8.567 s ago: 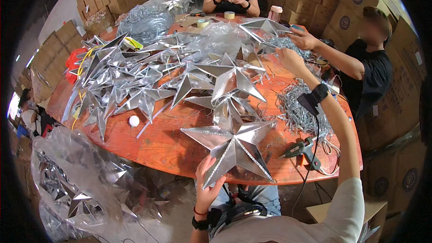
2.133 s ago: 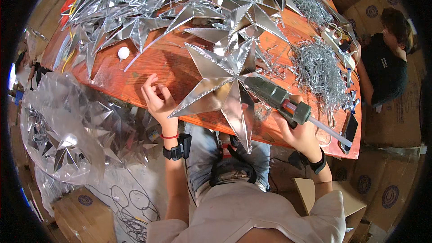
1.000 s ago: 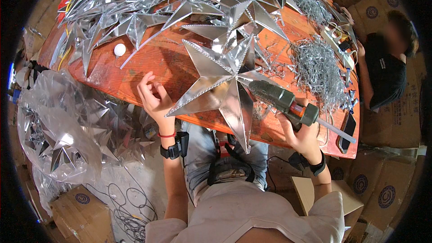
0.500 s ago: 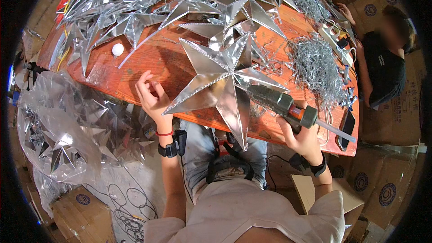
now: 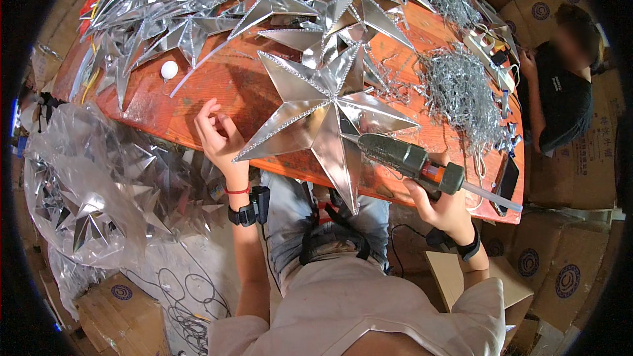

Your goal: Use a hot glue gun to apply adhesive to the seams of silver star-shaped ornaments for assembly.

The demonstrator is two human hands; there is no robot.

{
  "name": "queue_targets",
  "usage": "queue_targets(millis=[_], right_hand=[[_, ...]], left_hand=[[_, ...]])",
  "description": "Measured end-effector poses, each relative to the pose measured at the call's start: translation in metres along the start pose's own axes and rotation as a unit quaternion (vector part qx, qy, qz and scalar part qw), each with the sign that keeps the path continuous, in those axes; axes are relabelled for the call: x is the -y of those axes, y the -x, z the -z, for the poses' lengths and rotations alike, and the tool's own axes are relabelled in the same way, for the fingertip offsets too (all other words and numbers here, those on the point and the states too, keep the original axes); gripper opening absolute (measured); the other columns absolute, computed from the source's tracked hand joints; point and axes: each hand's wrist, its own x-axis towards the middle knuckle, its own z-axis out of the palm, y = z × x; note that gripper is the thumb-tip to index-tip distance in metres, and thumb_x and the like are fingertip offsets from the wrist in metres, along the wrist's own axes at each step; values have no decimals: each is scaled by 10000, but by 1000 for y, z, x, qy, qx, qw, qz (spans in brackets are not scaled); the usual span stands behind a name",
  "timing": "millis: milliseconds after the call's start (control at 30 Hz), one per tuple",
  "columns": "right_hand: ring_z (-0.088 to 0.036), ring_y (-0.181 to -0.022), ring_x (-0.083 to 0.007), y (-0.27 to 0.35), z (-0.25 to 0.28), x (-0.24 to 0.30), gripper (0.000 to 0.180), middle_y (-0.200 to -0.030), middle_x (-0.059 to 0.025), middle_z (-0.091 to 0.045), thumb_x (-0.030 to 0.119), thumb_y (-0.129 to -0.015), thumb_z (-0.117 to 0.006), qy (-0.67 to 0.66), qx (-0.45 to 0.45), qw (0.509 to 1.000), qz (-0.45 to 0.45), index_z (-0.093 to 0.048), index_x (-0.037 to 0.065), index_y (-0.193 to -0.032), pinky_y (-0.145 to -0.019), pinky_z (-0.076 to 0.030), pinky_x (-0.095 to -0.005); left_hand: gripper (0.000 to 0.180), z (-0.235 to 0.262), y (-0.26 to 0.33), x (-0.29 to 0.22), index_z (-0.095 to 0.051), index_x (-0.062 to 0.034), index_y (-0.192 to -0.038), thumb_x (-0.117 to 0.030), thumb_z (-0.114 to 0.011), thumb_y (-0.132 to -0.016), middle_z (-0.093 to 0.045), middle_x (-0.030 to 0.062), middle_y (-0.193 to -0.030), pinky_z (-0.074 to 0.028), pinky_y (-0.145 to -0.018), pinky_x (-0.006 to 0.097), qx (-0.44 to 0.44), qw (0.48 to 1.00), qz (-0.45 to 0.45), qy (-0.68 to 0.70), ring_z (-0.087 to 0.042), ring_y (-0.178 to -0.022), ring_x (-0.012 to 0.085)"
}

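A large silver six-pointed star with bead-like trim along some ridges lies at the table's front edge, its lowest point jutting over it. My right hand grips a dark green hot glue gun with a clear glue stick in its rear end. The gun's nozzle hangs over the star's lower right arms, just off the centre. My left hand is beside the star's lower left tip, fingers loosely curled and apart, with nothing seen in them. The tip overlaps the hand near the wrist; whether they touch I cannot tell.
Many silver stars are piled along the back of the reddish wooden table. Tangled silver trim, a power strip and a phone line the right. A white ball sits left. Another person is at far right.
The glue gun's nozzle has drawn back from the star's centre, down and slightly right. The view has shifted a little; my left hand keeps its place beside the star.
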Motion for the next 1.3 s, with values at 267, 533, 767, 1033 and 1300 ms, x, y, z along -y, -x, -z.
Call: queue_targets(millis=[267, 533, 767, 1033, 1300], right_hand=[[-617, -683, -261, 9, 5, -2, 326, -807, -137, -605, 136, -772, -703, 10, 6, 1000, 5, -532, -25, -998, -611, -476, -328], [-638, -610, -274, 15, 11, 2, 362, -714, -133, -622, 179, -768, -723, 48, 19, 998, 39, -522, -15, -998, -546, -495, -338], [-634, -596, -267, 22, 12, 2, 369, -725, -120, -625, 209, -765, -726, 60, 15, 996, 64, -530, -8, -990, -540, -492, -331], [-628, -586, -277, 30, 17, 8, 359, -715, -120, -618, 207, -756, -734, 62, 32, 997, 45, -538, -4, -970, -535, -490, -331], [-619, -545, -268, 40, 22, 13, 355, -656, -112, -605, 208, -747, -743, 47, 57, 997, 28, -544, -1, -953, -512, -483, -331]], left_hand=[[292, 0, 1, 0, -536, -58, -1119, -8, -483, -836, -553, 76, -966, -459, -676, 298, 3, 1000, -13, -13, -539, -739, 181], [285, 1, 1, 0, -534, -54, -1119, -21, -483, -840, -545, 79, -978, -457, -676, 296, 6, 1000, -8, -14, -542, -741, 177], [283, 2, 1, -4, -538, -58, -1113, -36, -477, -838, -549, 71, -977, -457, -672, 301, 9, 1000, -8, -13, -544, -739, 177], [292, 1, 1, 2, -542, -67, -1111, -54, -489, -824, -555, 75, -981, -457, -681, 314, 6, 1000, -21, -21, -546, -752, 193], [296, 2, 2, 1, -539, -70, -1109, -51, -483, -820, -558, 73, -980, -453, -698, 319, 11, 1000, -14, -20, -539, -777, 201]])
